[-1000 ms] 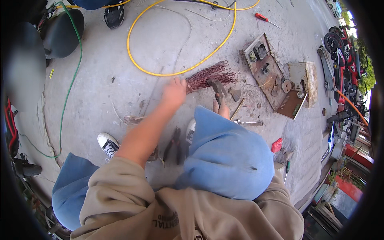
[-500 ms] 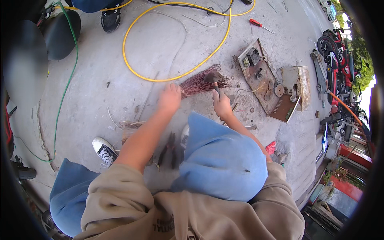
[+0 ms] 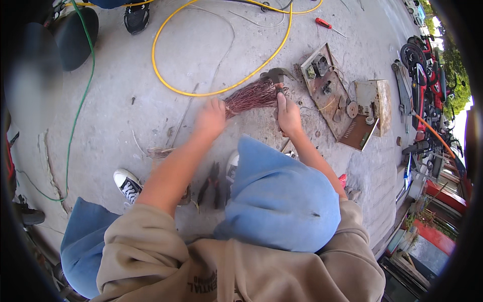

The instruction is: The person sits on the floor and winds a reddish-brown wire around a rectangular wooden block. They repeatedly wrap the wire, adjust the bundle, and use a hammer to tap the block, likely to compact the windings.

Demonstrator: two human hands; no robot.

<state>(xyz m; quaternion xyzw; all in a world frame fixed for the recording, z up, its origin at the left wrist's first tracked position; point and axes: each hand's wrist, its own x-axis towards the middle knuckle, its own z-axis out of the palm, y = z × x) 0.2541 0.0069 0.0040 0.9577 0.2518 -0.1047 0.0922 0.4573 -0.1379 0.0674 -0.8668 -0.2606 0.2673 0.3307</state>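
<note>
A bundle of thin reddish-brown wires stretches over the concrete ahead of my knees, its loose ends fanning out to the right. My left hand is closed around the bundle's left end. In my right hand I grip a claw hammer by its handle. The hammer's dark head overlaps the far right edge of the wires; whether it touches them I cannot tell. My fingers hide part of the handle.
To the right lie a rusty opened metal panel with parts and a metal box. A red screwdriver rests beyond them. A yellow hose loops ahead. Pliers lie between my feet. Another person's shoe stands far left.
The hammer head has moved from over the wires to their far edge, and my right hand has shifted slightly to the right. My left hand still grips the bundle.
</note>
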